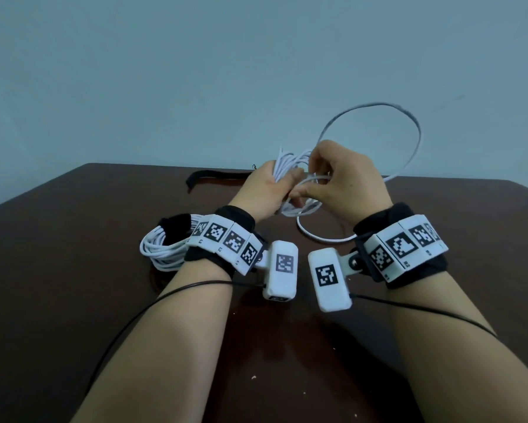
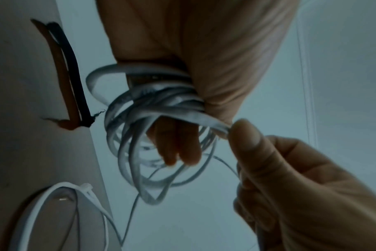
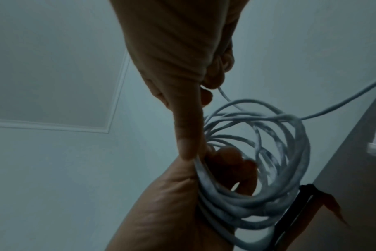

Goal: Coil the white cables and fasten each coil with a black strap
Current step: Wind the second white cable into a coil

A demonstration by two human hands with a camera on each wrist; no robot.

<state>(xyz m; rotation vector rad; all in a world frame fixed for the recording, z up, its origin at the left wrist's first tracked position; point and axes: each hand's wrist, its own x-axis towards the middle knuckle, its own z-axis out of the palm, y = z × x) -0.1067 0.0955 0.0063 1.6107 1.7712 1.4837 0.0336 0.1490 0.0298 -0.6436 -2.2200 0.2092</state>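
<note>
My left hand (image 1: 267,186) grips a bundle of white cable loops (image 1: 288,163) above the brown table (image 1: 73,300); in the left wrist view the coil (image 2: 144,118) hangs from the curled fingers. My right hand (image 1: 339,175) pinches the free strand of the same cable right beside the coil (image 3: 258,169). From it a big loose loop (image 1: 409,129) arcs up to the right, and the tail (image 1: 317,236) lies on the table. A loose black strap (image 1: 217,176) lies at the far edge. A finished white coil (image 1: 162,248) with a black strap (image 1: 174,222) sits behind my left wrist.
The black strap (image 2: 73,74) lies close to the table's far edge, and the cable's plug end (image 2: 86,186) rests on the tabletop. Thin black leads run from both wrist cameras along my forearms. A plain pale wall stands behind the table.
</note>
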